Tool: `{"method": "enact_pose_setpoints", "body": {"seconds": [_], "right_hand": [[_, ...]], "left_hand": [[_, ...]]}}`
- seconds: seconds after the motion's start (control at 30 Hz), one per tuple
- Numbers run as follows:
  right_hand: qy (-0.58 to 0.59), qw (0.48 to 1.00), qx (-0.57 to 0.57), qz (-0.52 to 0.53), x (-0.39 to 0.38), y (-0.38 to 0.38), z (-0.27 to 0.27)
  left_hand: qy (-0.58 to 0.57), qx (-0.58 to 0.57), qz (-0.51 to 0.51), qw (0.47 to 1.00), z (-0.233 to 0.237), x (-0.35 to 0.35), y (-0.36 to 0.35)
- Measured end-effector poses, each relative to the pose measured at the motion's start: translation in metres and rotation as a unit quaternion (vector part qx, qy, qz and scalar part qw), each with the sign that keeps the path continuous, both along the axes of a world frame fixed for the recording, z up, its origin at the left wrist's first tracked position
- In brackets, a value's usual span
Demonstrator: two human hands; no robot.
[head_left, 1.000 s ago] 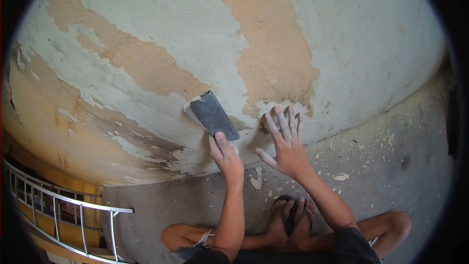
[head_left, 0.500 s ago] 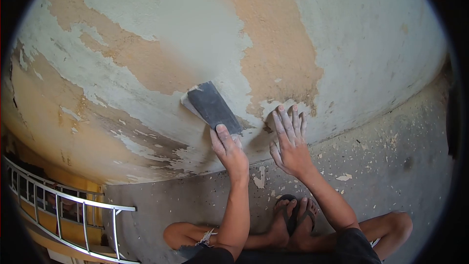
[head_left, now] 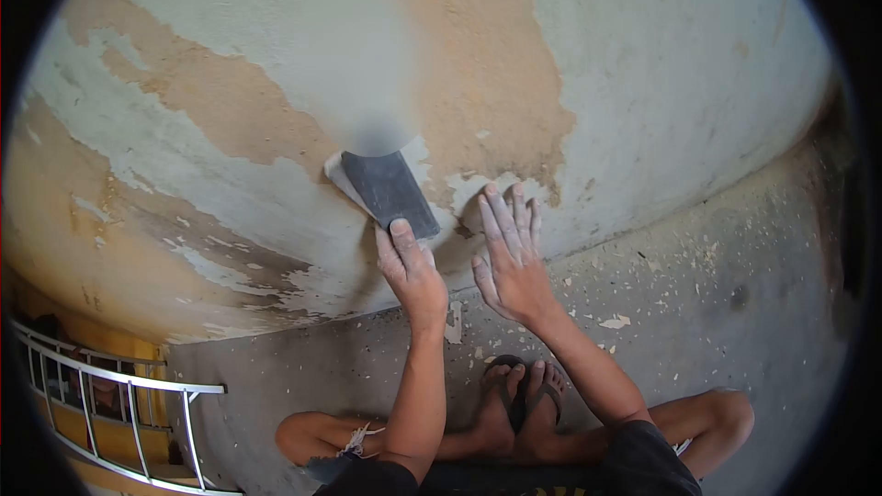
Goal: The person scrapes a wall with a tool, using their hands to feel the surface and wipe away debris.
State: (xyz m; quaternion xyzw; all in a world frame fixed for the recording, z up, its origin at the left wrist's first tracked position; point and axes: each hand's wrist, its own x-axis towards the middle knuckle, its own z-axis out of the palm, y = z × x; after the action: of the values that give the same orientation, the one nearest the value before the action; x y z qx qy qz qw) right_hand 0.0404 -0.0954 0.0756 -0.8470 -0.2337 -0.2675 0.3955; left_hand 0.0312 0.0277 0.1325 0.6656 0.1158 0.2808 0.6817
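Note:
A wall [head_left: 661,83] with peeling pale green paint and bare orange-brown patches fills the upper view. My left hand [head_left: 411,266] is closed on the lower end of a dark, flat rectangular sheet [head_left: 390,193], thumb on top. A paler piece [head_left: 338,176] sticks out under the sheet's left side, in the same grip. Whitish dust covers my fingers. To the right, my right hand [head_left: 512,253] rests against the lower wall with its fingers spread and nothing held. A blurred grey spot hides the sheet's top edge.
A metal ladder [head_left: 119,377] lies at the lower left. Paint flakes [head_left: 616,321] are scattered over the grey floor [head_left: 680,340]. My crossed legs and sandalled feet [head_left: 524,395] are close to the wall's base. Something dark stands at the far right edge.
The view has shifted, so wall, ladder and legs appear farther left. The sheet and both hands keep nearly the same places relative to each other. My grips look unchanged.

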Motion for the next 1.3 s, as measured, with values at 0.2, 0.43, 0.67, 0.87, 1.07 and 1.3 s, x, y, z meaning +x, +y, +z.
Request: {"method": "enact_pose_setpoints", "body": {"seconds": [0.2, 0.43, 0.67, 0.87, 1.07, 1.3], "right_hand": [[0.002, 1.0, 0.003, 0.009, 0.003, -0.001, -0.008], [-0.012, 1.0, 0.006, 0.005, 0.007, 0.003, -0.02], [-0.032, 0.999, 0.031, 0.002, 0.013, 0.002, -0.021], [-0.025, 0.998, 0.05, 0.009, 0.008, 0.007, -0.018], [-0.019, 0.999, 0.04, 0.019, 0.008, 0.002, -0.015], [-0.028, 0.998, 0.048, 0.023, 0.008, 0.003, -0.017]], "left_hand": [[0.048, 0.006, 0.042, 0.998, -0.088, -0.014, -0.011], [-0.081, 0.054, 0.018, 0.995, 0.01, 0.011, -0.007], [0.048, 0.102, -0.003, 0.994, -0.072, -0.014, -0.008], [-0.075, 0.072, -0.017, 0.994, 0.016, 0.011, -0.006], [0.015, 0.131, 0.02, 0.991, -0.082, -0.024, -0.015], [-0.024, 0.096, 0.005, 0.995, -0.006, 0.008, -0.008]]}}
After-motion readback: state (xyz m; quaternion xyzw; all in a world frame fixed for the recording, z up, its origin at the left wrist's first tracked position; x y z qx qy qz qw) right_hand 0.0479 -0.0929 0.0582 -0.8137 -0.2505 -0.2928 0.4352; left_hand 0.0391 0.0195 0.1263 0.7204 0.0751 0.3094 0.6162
